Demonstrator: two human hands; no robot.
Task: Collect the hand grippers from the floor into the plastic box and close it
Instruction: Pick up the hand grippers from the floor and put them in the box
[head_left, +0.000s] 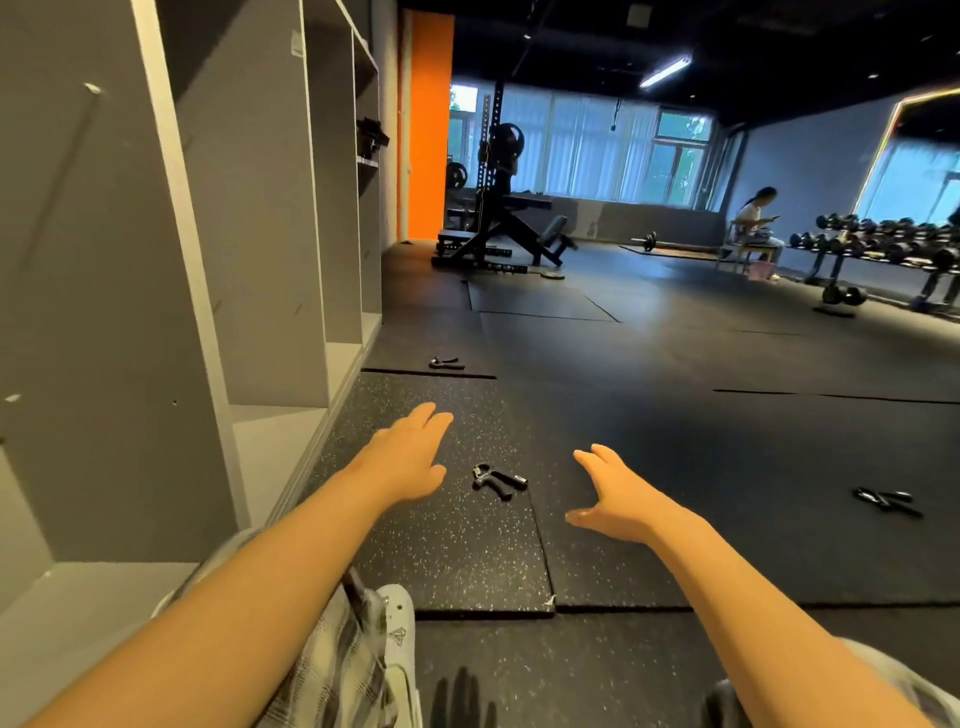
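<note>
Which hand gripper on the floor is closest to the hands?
The middle gripper, between the left hand and right hand; the far gripper lies by the shelves, the side gripper off right.

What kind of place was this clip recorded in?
A gym, almost certainly: a dumbbell rack at right, a squat rack with weight plates at the back, rubber mats underfoot.

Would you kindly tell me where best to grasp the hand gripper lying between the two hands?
I'd take the hand gripper by its two handles, coming from above with the right hand: it lies flat on the speckled mat, handles splayed toward that side, spring end pointing left.
</note>
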